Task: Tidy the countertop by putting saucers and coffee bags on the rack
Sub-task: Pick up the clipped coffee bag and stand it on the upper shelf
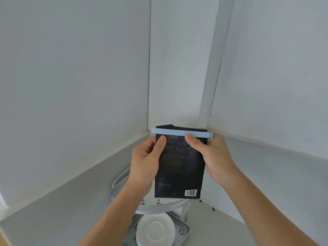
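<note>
Holding a black coffee bag [179,167] upright in both hands, we have it raised in front of the white corner walls [71,68], above the rack [122,183]. Our left hand [144,164] is closed on the bag's left edge, thumb pressed flat on the front near the top and the other fingers curled out of sight behind. Our right hand [213,157] is closed on the upper right edge in the same way, its thumb lying across the front just under the clip. A pale blue sealing clip [181,133] runs straight across the top of the bag, clamped over the folded mouth, and it sticks out a little past both sides. The bag's back panel faces us, with a white barcode [190,193] at its lower right corner and faint print we cannot read.

Below the bag sits the rack's upper tier, a light grey round tray with a raised rim and flower-shaped cut-outs; the bag's bottom edge hangs over it, and we cannot tell whether it touches. On the lower tier, nearer to us, lies a stack of white saucers [156,229]. The rack stands in the corner of the grey countertop [53,201]. A few small dark specks [213,208] lie on the counter just right of the rack.
</note>
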